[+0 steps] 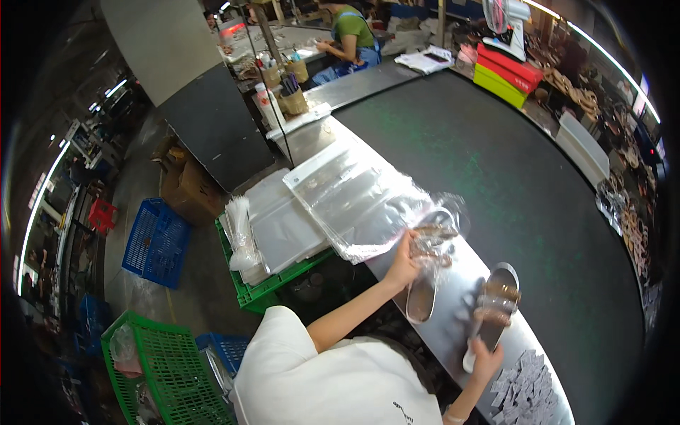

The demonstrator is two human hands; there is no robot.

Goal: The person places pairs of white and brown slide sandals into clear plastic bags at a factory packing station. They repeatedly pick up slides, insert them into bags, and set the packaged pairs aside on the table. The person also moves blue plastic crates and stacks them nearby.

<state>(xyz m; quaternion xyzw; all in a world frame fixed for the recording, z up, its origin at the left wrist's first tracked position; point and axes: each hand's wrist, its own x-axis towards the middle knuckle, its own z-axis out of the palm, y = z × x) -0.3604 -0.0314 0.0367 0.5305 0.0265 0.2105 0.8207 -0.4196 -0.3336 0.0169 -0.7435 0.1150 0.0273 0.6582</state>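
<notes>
Over the metal ledge, my left hand [404,259] is closed at the straps of a brown sandal [421,299] with a pale rim. Clear plastic film [450,207] spreads around that sandal's upper end. Farther right, my right hand [486,358] grips the near end of a second sandal [498,301], which has brown straps and a clear band across them. A heap of small grey tags [525,391] lies just right of my right hand. Left of my left hand, a stack of clear plastic bags [354,188] rests flat on the ledge.
A dark conveyor belt [496,177] runs beyond the ledge. Green crate [280,283] holds more plastic sheets and a bundle of white strips [243,241]. Stacked shoe boxes [506,74] carry a fan. A co-worker in a green top [353,32] sits at the back.
</notes>
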